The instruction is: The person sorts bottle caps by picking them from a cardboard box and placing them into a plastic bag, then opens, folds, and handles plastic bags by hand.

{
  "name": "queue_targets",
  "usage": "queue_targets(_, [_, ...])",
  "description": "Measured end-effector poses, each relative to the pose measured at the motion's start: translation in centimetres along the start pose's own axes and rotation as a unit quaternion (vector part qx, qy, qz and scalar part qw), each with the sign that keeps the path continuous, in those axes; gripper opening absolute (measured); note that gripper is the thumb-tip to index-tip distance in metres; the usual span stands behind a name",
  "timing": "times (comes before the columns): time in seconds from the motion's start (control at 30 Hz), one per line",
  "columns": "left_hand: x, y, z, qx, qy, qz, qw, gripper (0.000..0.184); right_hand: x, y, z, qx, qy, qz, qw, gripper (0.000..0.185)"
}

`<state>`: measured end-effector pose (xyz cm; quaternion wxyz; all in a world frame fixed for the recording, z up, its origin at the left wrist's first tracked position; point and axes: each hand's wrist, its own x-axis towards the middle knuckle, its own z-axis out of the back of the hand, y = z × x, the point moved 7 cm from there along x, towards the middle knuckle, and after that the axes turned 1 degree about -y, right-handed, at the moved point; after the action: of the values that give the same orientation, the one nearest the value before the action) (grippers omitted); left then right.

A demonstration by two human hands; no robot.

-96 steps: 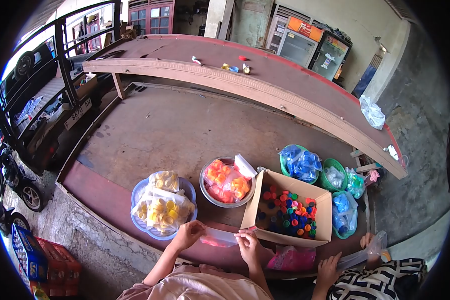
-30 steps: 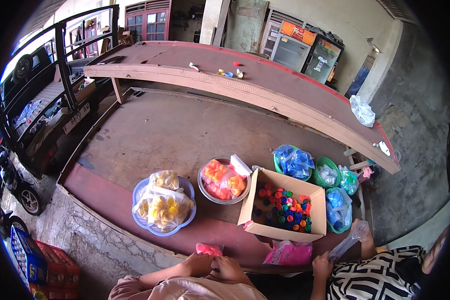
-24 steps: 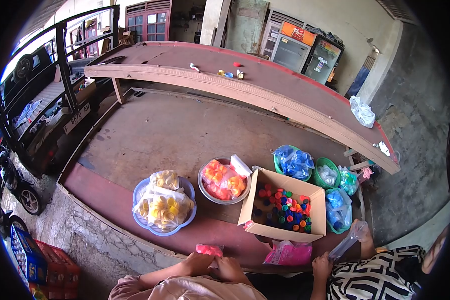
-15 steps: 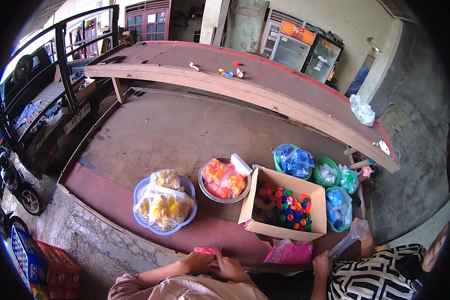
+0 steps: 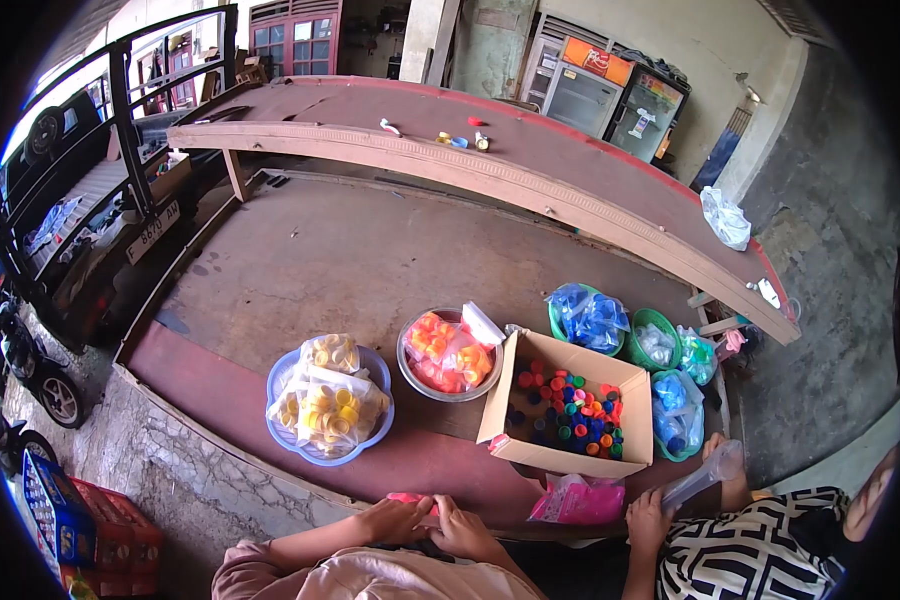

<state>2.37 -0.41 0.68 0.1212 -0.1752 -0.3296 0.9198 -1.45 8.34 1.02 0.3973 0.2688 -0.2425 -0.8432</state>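
Note:
My left hand (image 5: 396,519) and my right hand (image 5: 462,530) are close together at the table's front edge, fingers closed on a small bag of pink-red caps (image 5: 407,498), mostly hidden by the hands. Beyond them stand a blue basket (image 5: 386,432) with bags of yellow and cream caps and a metal bowl (image 5: 406,372) with bags of orange and red caps. To the right is an open cardboard box (image 5: 560,462) with loose caps of many colours. A pink bag (image 5: 580,502) lies in front of the box.
At the right, a person in a patterned top (image 5: 760,545) holds a clear plastic bag (image 5: 705,474). Green baskets (image 5: 634,350) with bagged blue and clear caps stand beside the box. A raised wooden shelf (image 5: 420,148) crosses behind, bearing a white bag (image 5: 725,218) and small items.
My hands have come together near the table's edge from being apart with the bag stretched between them. The pink-red caps are now more covered by my fingers. The camera view has shifted slightly.

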Motion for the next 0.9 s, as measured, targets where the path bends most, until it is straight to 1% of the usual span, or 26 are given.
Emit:
queue_targets(0.1, [-0.4, -0.3, 0.2, 0.001, 0.041, 0.049, 0.998, 0.047, 0.0, 0.0, 0.2, 0.002, -0.038, 0.034, 0.999, 0.046])
queue_targets(0.2, [-0.2, 0.0, 0.7, 0.02, 0.006, 0.038, 0.999, 0.04, 0.2, 0.0, -0.3, -0.043, -0.031, 0.05, 0.997, 0.042])
queue_targets(0.23, [0.0, 0.1, 0.9, 0.038, -0.006, 0.033, 0.999, 0.038, 0.2, 0.1, -0.2, -0.054, -0.049, 0.058, 0.996, 0.035])
queue_targets(0.3, [0.2, 0.1, 0.9, 0.075, -0.03, 0.025, 0.996, 0.033, 0.4, 0.6, 0.3, -0.066, -0.069, 0.098, 0.991, 0.031])
queue_targets(0.4, [0.6, 0.3, 0.9, 0.147, -0.093, -0.029, 0.984, 0.028, 0.6, 1.5, 1.4, -0.102, -0.111, 0.14, 0.979, 0.025])
queue_targets(0.47, [0.5, 0.3, 1.3, 0.156, -0.078, -0.018, 0.985, 0.027, 0.6, 2.0, 1.8, -0.14, -0.142, 0.17, 0.965, 0.023])
queue_targets(0.57, [0.7, 0.6, 1.0, 0.16, -0.07, -0.011, 0.985, 0.027, 1.0, 1.7, 1.6, -0.146, -0.142, 0.151, 0.967, 0.02])
queue_targets(0.67, [1.1, 0.8, 0.7, 0.17, -0.049, 0.0, 0.984, 0.028, 1.5, 1.0, 1.4, -0.089, -0.122, 0.103, 0.983, 0.019])
queue_targets(0.7, [1.2, 0.9, 0.7, 0.176, -0.036, 0.005, 0.984, 0.028, 1.7, 0.8, 1.1, -0.093, -0.115, 0.094, 0.985, 0.019])
queue_targets(0.77, [1.3, 0.8, 0.8, 0.153, -0.042, 0.016, 0.987, 0.027, 1.9, 0.1, 0.8, -0.103, -0.103, 0.075, 0.986, 0.018])
queue_targets(0.87, [1.6, 1.1, 0.8, 0.101, -0.03, 0.036, 0.994, 0.024, 1.5, 0.8, 2.0, -0.066, -0.184, 0.113, 0.974, 0.018])
queue_targets(0.9, [1.7, 1.3, 0.8, 0.081, -0.023, 0.043, 0.995, 0.023, 1.6, 0.6, 1.8, -0.059, -0.17, 0.108, 0.978, 0.02])
